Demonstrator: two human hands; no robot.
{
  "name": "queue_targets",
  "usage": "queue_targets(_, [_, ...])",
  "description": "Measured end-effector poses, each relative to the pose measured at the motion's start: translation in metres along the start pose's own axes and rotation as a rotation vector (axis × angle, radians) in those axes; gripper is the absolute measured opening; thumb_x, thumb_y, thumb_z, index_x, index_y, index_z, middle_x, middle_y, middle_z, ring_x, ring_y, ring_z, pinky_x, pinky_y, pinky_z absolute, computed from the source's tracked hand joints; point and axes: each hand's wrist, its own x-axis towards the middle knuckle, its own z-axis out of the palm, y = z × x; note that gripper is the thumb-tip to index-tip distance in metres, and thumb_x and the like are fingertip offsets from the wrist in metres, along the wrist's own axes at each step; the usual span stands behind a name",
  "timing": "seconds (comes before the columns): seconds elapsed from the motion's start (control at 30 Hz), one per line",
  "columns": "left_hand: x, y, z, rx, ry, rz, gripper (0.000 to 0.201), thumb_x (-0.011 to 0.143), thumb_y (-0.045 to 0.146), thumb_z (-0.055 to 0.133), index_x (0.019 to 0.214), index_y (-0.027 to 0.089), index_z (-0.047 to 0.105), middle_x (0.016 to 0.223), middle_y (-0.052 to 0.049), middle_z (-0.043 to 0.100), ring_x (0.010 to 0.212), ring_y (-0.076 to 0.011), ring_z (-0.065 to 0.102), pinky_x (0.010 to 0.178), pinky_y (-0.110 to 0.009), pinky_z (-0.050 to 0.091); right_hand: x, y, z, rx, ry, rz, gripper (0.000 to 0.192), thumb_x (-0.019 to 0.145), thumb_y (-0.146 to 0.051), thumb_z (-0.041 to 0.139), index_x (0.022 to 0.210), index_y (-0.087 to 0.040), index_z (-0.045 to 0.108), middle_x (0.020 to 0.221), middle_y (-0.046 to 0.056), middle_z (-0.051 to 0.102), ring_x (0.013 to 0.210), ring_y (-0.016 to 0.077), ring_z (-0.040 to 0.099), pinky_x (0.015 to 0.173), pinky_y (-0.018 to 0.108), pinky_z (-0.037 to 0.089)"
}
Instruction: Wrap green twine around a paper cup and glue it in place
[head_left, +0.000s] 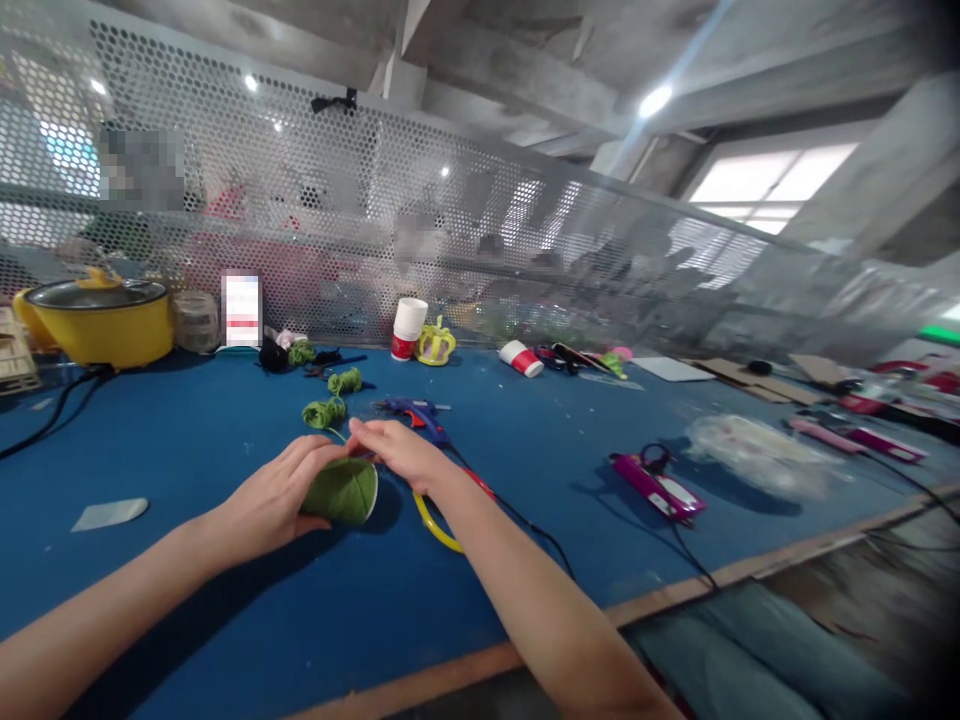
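My left hand (281, 492) is wrapped round a paper cup (341, 492) covered in green yarn, lying tilted on its side with its white rim facing right. My right hand (401, 452) reaches over the cup's upper edge, its thumb and fingers pinched on a strand of green yarn (335, 433). That strand runs back to a small green yarn bundle (322, 413) just beyond the hands. Another green bundle (345, 381) sits behind it. A blue glue gun (424, 415) lies past my right hand. A yellow curved piece (435, 525) shows partly under my right forearm.
A yellow electric pot (105, 325), a glass jar (196, 322) and a phone (241, 310) stand at the back left. Paper cups (410, 325) and a yellow crown-shaped piece (435, 343) are along the mesh screen. To the right are a purple corded tool (660, 488) and a plastic bag (757, 455).
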Motion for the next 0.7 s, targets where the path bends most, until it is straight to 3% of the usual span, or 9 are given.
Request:
queue_targets(0.07, [0.000,-0.001,0.001,-0.025,0.011,0.022,0.068,0.066,0.015,0.068,0.121,0.021,0.029,0.117,-0.012,0.046,0.110,-0.0288,0.046,0.088,-0.047,0.044,0.000,0.003,0.000,-0.114,-0.002,0.043,0.049,0.071,-0.062,0.050,0.068,-0.015,0.062,0.067,0.001,0.059,0.064,0.0125,0.049,0.067,0.028,0.036])
queue_targets(0.17, [-0.001,-0.001,0.000,-0.042,0.020,0.034,0.061,0.067,0.016,0.067,0.117,0.020,0.033,0.114,-0.012,0.049,0.107,-0.0282,0.047,0.087,-0.046,0.044,0.000,0.004,0.004,-0.144,-0.006,0.012,0.040,0.066,-0.056,0.062,0.066,-0.016,0.063,0.061,-0.001,0.056,0.062,0.0123,0.047,0.063,0.026,0.035])
queue_targets(0.27, [-0.001,-0.001,0.001,-0.048,0.041,0.028,0.056,0.065,0.017,0.069,0.111,0.020,0.037,0.113,-0.012,0.049,0.107,-0.0282,0.048,0.086,-0.045,0.045,0.001,0.003,0.009,-0.002,0.010,-0.027,0.028,0.058,-0.039,0.074,0.064,-0.015,0.061,0.061,-0.003,0.055,0.060,0.0102,0.047,0.063,0.024,0.035])
queue_targets(0.37, [-0.002,-0.001,0.001,-0.033,0.042,-0.013,0.055,0.062,0.015,0.071,0.106,0.021,0.039,0.114,-0.011,0.048,0.106,-0.0278,0.049,0.086,-0.044,0.046,0.002,0.000,0.010,0.159,0.051,-0.007,0.021,0.060,-0.030,0.073,0.065,-0.015,0.058,0.063,-0.002,0.057,0.061,0.0091,0.050,0.064,0.023,0.038])
queue_targets(0.47, [-0.002,0.000,0.001,-0.014,-0.003,-0.055,0.055,0.062,0.012,0.070,0.105,0.022,0.038,0.116,-0.010,0.045,0.105,-0.0263,0.050,0.084,-0.042,0.047,0.002,-0.003,0.006,0.204,0.092,-0.008,0.021,0.070,-0.034,0.065,0.067,-0.016,0.055,0.070,0.000,0.060,0.068,0.0102,0.055,0.067,0.024,0.041])
queue_targets(0.57, [-0.002,0.003,-0.002,-0.018,-0.040,-0.060,0.057,0.060,0.012,0.071,0.105,0.022,0.037,0.116,-0.009,0.042,0.104,-0.0259,0.051,0.084,-0.040,0.048,0.001,-0.002,0.001,0.105,0.132,-0.006,0.030,0.074,-0.044,0.059,0.065,-0.015,0.055,0.070,0.001,0.060,0.069,0.0115,0.055,0.066,0.025,0.042])
queue_targets(0.7, [-0.001,0.007,-0.006,-0.033,-0.080,-0.025,0.053,0.067,0.022,0.070,0.108,0.021,0.036,0.119,-0.011,0.040,0.110,-0.0278,0.047,0.087,-0.041,0.046,0.001,0.004,-0.001,-0.104,0.054,0.035,0.044,0.070,-0.057,0.057,0.062,-0.014,0.063,0.063,0.002,0.061,0.064,0.0133,0.053,0.063,0.026,0.040])
